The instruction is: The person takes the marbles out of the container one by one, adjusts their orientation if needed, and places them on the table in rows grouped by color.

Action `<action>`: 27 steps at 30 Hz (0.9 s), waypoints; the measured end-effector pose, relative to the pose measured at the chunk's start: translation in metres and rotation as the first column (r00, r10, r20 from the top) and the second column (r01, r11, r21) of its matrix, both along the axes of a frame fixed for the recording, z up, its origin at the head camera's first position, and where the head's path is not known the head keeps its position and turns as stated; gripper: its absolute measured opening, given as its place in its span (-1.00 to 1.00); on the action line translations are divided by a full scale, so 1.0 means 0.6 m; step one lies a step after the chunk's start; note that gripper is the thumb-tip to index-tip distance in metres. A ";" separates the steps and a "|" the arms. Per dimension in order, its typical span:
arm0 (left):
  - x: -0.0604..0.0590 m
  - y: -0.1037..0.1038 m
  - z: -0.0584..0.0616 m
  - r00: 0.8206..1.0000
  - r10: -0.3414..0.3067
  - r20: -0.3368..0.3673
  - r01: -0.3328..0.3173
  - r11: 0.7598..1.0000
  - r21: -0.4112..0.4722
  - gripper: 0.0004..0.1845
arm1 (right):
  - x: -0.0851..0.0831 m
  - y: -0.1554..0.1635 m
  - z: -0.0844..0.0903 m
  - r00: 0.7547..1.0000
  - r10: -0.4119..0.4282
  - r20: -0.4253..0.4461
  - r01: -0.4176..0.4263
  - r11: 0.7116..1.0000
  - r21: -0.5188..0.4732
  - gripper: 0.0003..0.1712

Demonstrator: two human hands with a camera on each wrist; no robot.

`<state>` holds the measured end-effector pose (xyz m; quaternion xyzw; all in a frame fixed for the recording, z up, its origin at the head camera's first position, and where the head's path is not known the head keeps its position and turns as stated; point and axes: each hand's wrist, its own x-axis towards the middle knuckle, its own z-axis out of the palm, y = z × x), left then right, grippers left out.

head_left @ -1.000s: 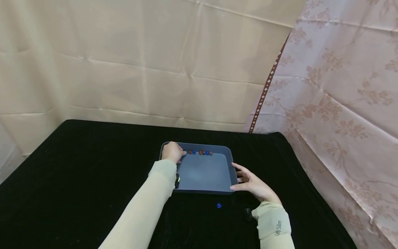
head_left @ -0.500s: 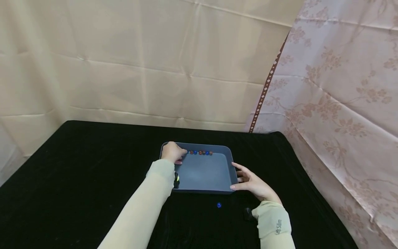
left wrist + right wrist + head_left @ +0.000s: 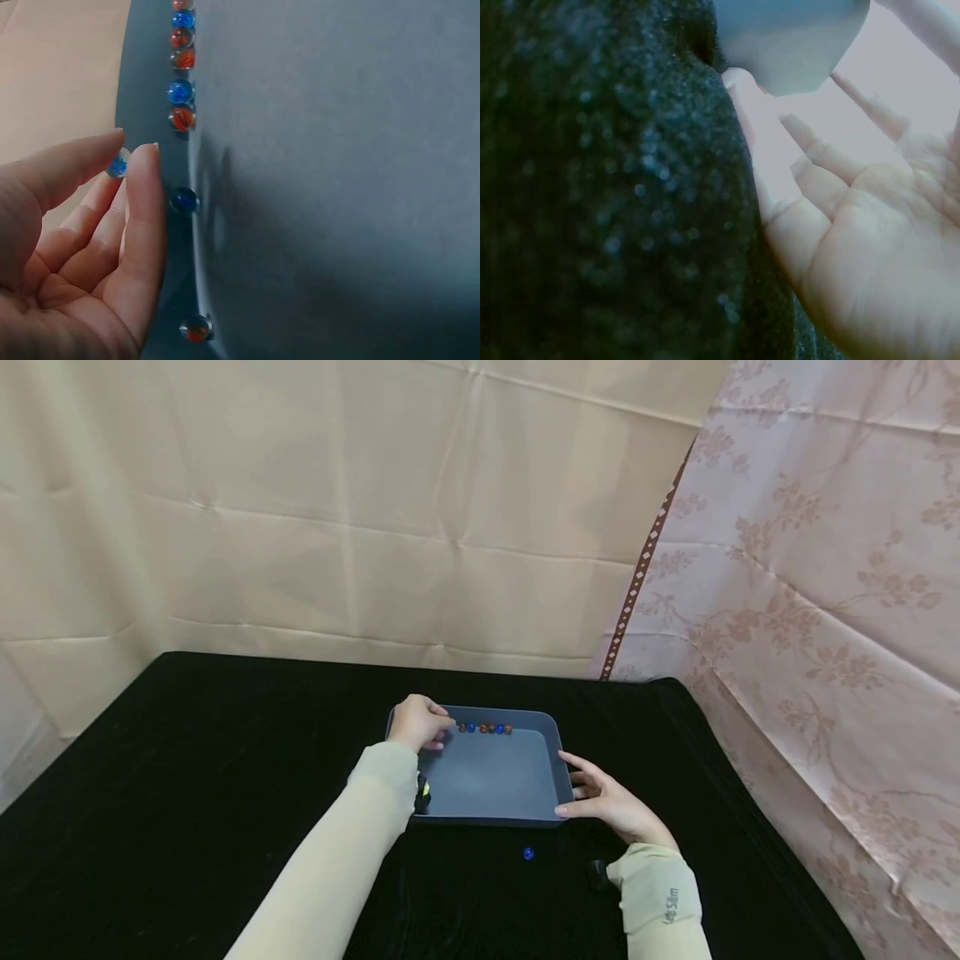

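At the far left corner of a grey-blue tray (image 3: 495, 777), a person's left hand (image 3: 415, 727) is sitting slightly higher than half a second ago, its thumb and a fingertip pinching a blue marble (image 3: 118, 163). A marble showing at those fingertips in the earlier head view is now missing from it; whether it is the one being held is remaining unclear. For the row, this is meaning one piece in the hand rather than in line: six marbles (image 3: 483, 728) are lining the far wall, while a darker blue marble (image 3: 184, 200) and an orange marble (image 3: 196, 328) are lying farther left, well apart from each other. The right hand (image 3: 611, 802) is spreading its fingers and gripping nothing, the tips touching the tray's right side. A stray marble (image 3: 528, 853), also blue, is resting on the black cloth (image 3: 225, 818) near the tray's front edge.

The marbles are looking like clear glass, round and glossy, with swirls of orange or blue curling inside. The tray is showing a smooth, dull floor, raised walls and rounded corners. The cloth's fuzzy surface is catching pinpoints of light, and beyond it a creased cream curtain (image 3: 300, 510) is hanging beside a pink floral curtain (image 3: 825, 610).
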<state>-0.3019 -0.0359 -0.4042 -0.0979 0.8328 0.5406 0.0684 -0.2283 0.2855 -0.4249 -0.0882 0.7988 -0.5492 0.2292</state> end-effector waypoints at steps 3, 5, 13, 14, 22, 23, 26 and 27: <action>0.000 -0.003 0.004 1.000 -0.014 -0.018 0.014 1.000 0.009 -0.80 | 0.000 -0.001 0.000 1.000 0.001 -0.004 -0.001 1.000 0.000 -0.03; 0.000 -0.006 0.007 0.999 -0.025 -0.026 0.025 1.000 0.017 -0.79 | 0.000 -0.001 0.000 1.000 0.001 -0.005 -0.001 1.000 0.001 -0.03; 0.006 -0.012 0.019 0.996 -0.065 -0.061 0.069 0.995 0.072 -0.75 | 0.002 0.000 0.000 1.000 -0.004 0.000 0.004 1.000 -0.005 -0.02; 0.008 -0.013 0.022 0.995 -0.067 -0.070 0.073 0.994 0.087 -0.74 | 0.002 0.000 0.000 1.000 -0.005 -0.001 0.005 1.000 -0.003 -0.02; 0.023 -0.017 0.037 0.990 -0.078 -0.118 0.099 0.977 0.189 -0.66 | 0.006 -0.001 0.000 1.000 -0.008 0.006 0.008 1.000 -0.002 -0.02; 0.024 -0.018 0.039 0.989 -0.081 -0.122 0.104 0.975 0.195 -0.65 | 0.006 -0.001 0.001 1.000 -0.008 0.006 0.008 1.000 -0.004 -0.02; 0.026 -0.019 0.042 0.988 -0.090 -0.128 0.115 0.971 0.208 -0.63 | 0.005 -0.002 0.002 1.000 -0.008 0.005 0.008 1.000 -0.004 -0.02; 0.027 -0.019 0.043 0.987 -0.092 -0.129 0.118 0.970 0.211 -0.64 | 0.004 -0.002 0.002 1.000 -0.004 0.002 0.004 1.000 -0.001 -0.02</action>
